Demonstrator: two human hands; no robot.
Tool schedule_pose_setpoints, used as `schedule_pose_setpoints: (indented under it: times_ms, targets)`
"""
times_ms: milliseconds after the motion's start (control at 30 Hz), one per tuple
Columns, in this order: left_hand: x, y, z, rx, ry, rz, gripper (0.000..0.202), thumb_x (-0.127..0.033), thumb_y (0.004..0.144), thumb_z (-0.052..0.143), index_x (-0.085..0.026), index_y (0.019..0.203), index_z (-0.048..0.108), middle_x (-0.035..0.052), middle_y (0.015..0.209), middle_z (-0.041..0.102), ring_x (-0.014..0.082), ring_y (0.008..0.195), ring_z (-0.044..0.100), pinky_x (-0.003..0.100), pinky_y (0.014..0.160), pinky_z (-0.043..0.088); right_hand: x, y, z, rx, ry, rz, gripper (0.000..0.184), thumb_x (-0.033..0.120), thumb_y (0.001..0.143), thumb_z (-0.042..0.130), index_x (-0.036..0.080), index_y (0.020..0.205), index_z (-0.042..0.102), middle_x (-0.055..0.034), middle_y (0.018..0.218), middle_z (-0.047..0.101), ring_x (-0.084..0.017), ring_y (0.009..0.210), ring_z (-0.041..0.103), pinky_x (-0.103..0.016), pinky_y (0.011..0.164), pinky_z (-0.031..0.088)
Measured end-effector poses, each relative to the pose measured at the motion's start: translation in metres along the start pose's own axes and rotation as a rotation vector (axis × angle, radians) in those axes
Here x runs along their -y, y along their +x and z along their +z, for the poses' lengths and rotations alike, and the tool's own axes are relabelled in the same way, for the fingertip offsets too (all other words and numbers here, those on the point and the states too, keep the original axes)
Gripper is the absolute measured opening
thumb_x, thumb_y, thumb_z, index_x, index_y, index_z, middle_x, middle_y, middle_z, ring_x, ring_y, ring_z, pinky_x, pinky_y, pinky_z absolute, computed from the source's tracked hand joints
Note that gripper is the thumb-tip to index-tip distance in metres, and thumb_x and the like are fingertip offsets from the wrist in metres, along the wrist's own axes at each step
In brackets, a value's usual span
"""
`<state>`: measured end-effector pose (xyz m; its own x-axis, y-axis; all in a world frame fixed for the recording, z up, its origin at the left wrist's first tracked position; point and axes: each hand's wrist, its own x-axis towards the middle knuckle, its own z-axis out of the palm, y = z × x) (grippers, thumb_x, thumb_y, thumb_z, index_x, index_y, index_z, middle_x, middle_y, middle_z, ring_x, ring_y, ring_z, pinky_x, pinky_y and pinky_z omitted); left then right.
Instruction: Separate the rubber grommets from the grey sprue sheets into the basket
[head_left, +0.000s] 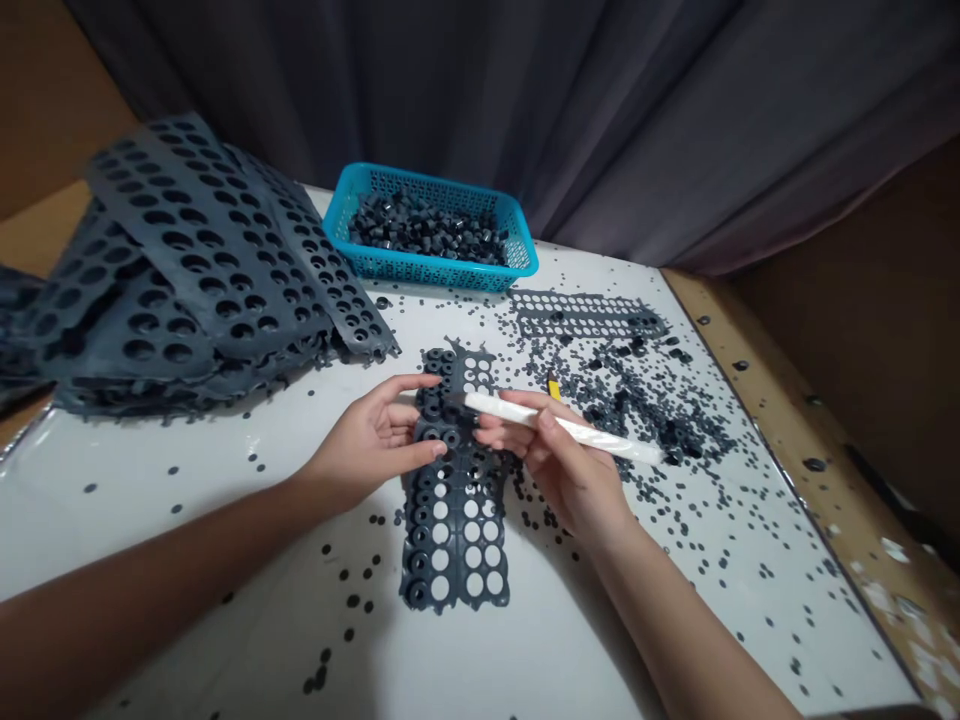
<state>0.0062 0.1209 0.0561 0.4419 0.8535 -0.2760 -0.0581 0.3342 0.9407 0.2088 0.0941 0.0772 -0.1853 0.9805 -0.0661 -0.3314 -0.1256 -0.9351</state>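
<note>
A dark grey rubber sheet [455, 540] with rows of round holes lies in front of me, and ring-shaped rubber pieces sit along its left column. My left hand [379, 430] is at the sheet's left edge, thumb and index finger stretched apart over it, the other fingers curled. My right hand [574, 470] is closed around a white pen-like tool [600, 438], held slantwise. The tool's dark tip points left, over the sheet's upper part. Part of the sheet is hidden behind the right fingers.
Perforated rubber sheets [217, 250] are piled at the left. A blue basket [435, 272] of small dark pieces stands at the back. Another punched sheet [589, 315], a yellow-handled item [553, 388] and scattered dark discs and rings [690, 440] lie on the white table [300, 620].
</note>
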Motion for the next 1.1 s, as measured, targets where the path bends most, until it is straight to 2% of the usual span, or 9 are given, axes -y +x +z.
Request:
schedule_pose_setpoints:
  times_ms: [67,100,200,300,433,633,767,933,1100]
  targets:
    - [0.000,0.000,0.000,0.003,-0.009,-0.008,0.062,-0.026,0.070,0.073,-0.020,0.123,0.041,0.0043,0.082,0.067,0.0155,0.076,0.063,0.026,0.071,0.049,-0.001,0.001,0.000,0.020,0.023,0.034,0.027,0.038,0.085,0.057,0.024,0.106,0.064,-0.0054,0.098,0.072,-0.019,0.091,0.067,-0.034,0.084,0.053]
    - [-0.001,0.001,0.000,0.006,-0.013,-0.011,0.062,-0.026,0.070,0.072,-0.020,0.123,0.041,0.0043,0.082,0.067,0.0160,0.076,0.064,0.027,0.070,0.049,-0.001,0.001,0.000,0.012,0.020,0.037,0.026,0.037,0.083,0.060,0.025,0.105,0.065,-0.0052,0.099,0.071,-0.019,0.091,0.067,-0.035,0.083,0.053]
    - [0.000,0.002,0.001,0.013,-0.007,-0.012,0.060,-0.027,0.071,0.072,-0.020,0.123,0.041,0.0046,0.082,0.067,0.0167,0.075,0.064,0.028,0.070,0.049,-0.001,-0.001,0.000,-0.065,-0.092,-0.018,0.014,0.028,0.075,0.069,0.024,0.088,0.069,-0.0023,0.083,0.073,-0.017,0.076,0.069,-0.031,0.072,0.056]
    - [0.001,0.002,0.001,0.012,-0.005,-0.007,0.058,-0.028,0.072,0.071,-0.021,0.122,0.042,0.0049,0.082,0.068,0.0169,0.074,0.064,0.028,0.068,0.048,0.000,-0.005,0.001,-0.110,-0.301,-0.122,0.006,0.022,0.073,0.071,0.021,0.075,0.066,0.0001,0.067,0.069,-0.013,0.061,0.065,-0.025,0.058,0.052]
    - [0.003,0.001,0.002,0.003,-0.010,-0.001,0.056,-0.029,0.072,0.070,-0.021,0.120,0.042,0.0049,0.082,0.067,0.0180,0.074,0.064,0.030,0.068,0.049,0.003,-0.009,0.002,-0.071,-0.506,-0.190,0.006,0.022,0.074,0.069,0.020,0.074,0.063,-0.0015,0.067,0.066,-0.014,0.059,0.061,-0.026,0.054,0.048]
    - [0.004,0.002,0.001,-0.003,0.005,0.012,0.055,-0.029,0.073,0.069,-0.020,0.121,0.043,0.0043,0.079,0.066,0.0187,0.075,0.064,0.031,0.068,0.050,0.001,-0.009,0.004,-0.011,-0.622,-0.257,0.004,0.019,0.075,0.066,0.020,0.075,0.062,-0.0022,0.066,0.065,-0.015,0.059,0.060,-0.027,0.054,0.046]
    - [0.004,0.002,0.001,-0.018,0.024,0.009,0.056,-0.030,0.073,0.069,-0.019,0.122,0.043,0.0061,0.082,0.067,0.0188,0.073,0.064,0.031,0.066,0.050,0.002,-0.009,0.004,0.002,-0.664,-0.320,0.006,0.015,0.074,0.066,0.020,0.075,0.062,-0.0024,0.069,0.065,-0.015,0.060,0.060,-0.027,0.055,0.046]
    - [0.004,0.001,0.000,-0.010,0.000,0.010,0.056,-0.031,0.072,0.070,-0.020,0.120,0.043,0.0059,0.084,0.067,0.0185,0.075,0.064,0.031,0.070,0.050,0.006,-0.010,0.000,0.047,-0.651,-0.308,0.006,0.015,0.074,0.065,0.020,0.074,0.062,-0.0020,0.067,0.064,-0.015,0.059,0.058,-0.028,0.055,0.045]
    - [0.003,0.001,0.000,0.006,-0.012,0.008,0.057,-0.032,0.072,0.070,-0.021,0.120,0.042,0.0059,0.086,0.067,0.0192,0.080,0.064,0.032,0.073,0.050,0.010,-0.011,-0.004,-0.014,-0.581,-0.288,0.005,0.018,0.074,0.066,0.020,0.073,0.061,-0.0029,0.068,0.064,-0.015,0.059,0.059,-0.027,0.052,0.046]
